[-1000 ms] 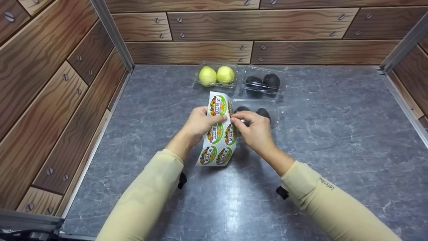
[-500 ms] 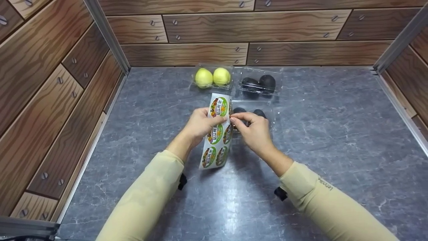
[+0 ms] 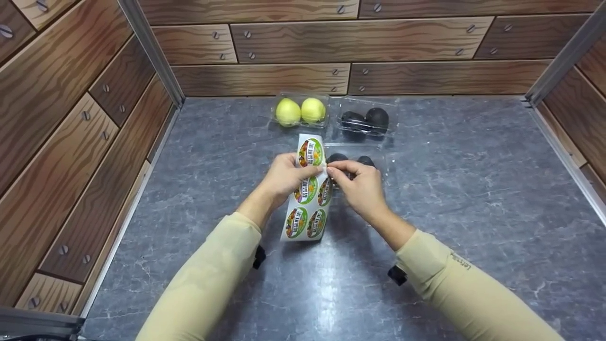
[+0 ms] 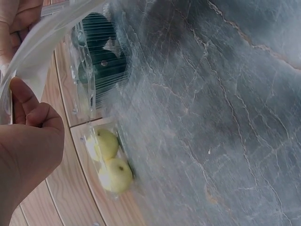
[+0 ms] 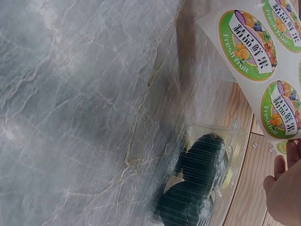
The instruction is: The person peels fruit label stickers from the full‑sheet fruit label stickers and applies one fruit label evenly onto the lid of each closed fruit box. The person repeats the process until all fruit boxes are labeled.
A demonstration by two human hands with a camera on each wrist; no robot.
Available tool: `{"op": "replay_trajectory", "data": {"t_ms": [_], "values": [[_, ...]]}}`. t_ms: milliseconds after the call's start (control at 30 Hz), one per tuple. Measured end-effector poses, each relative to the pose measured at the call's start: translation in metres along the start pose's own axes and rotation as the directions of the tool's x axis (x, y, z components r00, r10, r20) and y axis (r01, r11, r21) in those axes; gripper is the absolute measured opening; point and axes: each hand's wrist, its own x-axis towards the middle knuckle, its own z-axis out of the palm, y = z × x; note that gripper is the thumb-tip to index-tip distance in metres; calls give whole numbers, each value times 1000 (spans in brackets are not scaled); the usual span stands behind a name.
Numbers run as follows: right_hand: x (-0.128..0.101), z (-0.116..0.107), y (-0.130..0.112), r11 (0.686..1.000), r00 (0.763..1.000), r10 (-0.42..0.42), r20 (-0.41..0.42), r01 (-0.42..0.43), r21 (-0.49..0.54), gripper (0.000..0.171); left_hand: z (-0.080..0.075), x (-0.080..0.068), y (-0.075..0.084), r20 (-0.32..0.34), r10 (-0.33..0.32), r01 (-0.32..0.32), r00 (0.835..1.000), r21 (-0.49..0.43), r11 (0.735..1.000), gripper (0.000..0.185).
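My left hand (image 3: 284, 176) holds a white sheet of oval fruit stickers (image 3: 305, 215), thumb across its front and fingers behind. The sheet hangs upright and slightly curved, its stickers printed "Fresh fruit" in green. My right hand (image 3: 362, 184) pinches with thumb and forefinger at the sheet's right edge, right by a sticker in that column; I cannot tell whether that sticker is lifted. In the right wrist view, a small green part of a sticker (image 5: 281, 147) shows beside the fingertips. Behind the hands, a clear plastic box (image 3: 386, 154) with dark fruit is partly hidden.
Two more clear boxes stand at the back: one with two yellow-green fruits (image 3: 313, 110), the other with two dark fruits (image 3: 377, 120). Wood-patterned walls (image 3: 284, 42) enclose the grey marbled table (image 3: 473, 189) at the back and sides.
Both hands keep their hold at nearly the same spot on the sheet, which sways and turns slightly. The head view has shifted a little.
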Motion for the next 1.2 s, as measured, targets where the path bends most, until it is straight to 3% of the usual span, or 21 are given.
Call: {"op": "replay_trajectory", "data": {"t_ms": [633, 1200], "values": [[1, 3, 1, 999, 1000, 7, -16, -7, -31, 8, 0, 3, 2, 0, -3, 3, 1000, 19, 1000, 17], [4, 5, 3, 1000, 1000, 25, -8, -25, 16, 9, -5, 7, -2, -13, -16, 17, 1000, 31, 999, 18]]}}
